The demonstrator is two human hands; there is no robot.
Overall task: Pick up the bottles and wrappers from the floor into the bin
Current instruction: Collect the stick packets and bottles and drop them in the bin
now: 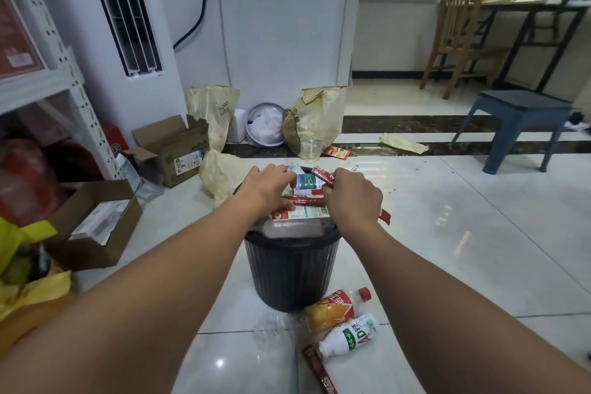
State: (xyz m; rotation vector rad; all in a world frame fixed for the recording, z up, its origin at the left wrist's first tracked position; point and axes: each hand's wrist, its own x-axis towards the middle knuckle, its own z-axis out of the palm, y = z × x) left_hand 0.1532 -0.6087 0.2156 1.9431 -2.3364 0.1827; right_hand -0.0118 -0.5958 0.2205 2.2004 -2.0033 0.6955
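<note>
A black ribbed bin stands on the tiled floor, filled to the rim with a clear bottle with a red and white label and other rubbish. My left hand is over the bin's top and pinches a long red wrapper lying across the rubbish. My right hand grips another red wrapper, whose ends stick out on both sides of the fist. On the floor in front of the bin lie an orange-labelled bottle with a red cap, a white bottle, a crushed clear bottle and a red wrapper.
Open cardboard boxes and a metal shelf stand at the left. Yellowish bags and a second bin lean by the far wall, with a red packet and a yellow wrapper beyond. A blue stool stands right.
</note>
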